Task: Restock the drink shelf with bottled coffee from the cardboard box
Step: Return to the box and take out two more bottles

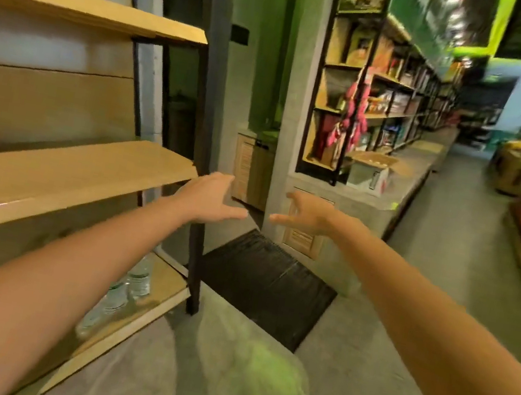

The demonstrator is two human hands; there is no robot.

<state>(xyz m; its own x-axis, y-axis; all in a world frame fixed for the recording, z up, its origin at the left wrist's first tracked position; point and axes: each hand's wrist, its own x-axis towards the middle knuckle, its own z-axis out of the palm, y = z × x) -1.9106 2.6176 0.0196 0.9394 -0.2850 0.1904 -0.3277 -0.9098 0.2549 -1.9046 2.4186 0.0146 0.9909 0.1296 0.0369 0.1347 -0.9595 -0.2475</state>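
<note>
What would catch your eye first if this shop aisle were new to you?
At centre, the left hand and right hand reach forward, open and holding nothing. Pale wooden shelves stand to their left, with clear bottles on the lowest board; an open cardboard box sits on the ledge farther right.

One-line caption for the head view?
Empty left hand and right hand reach out beside wooden shelves; open cardboard box on far ledge.
</note>
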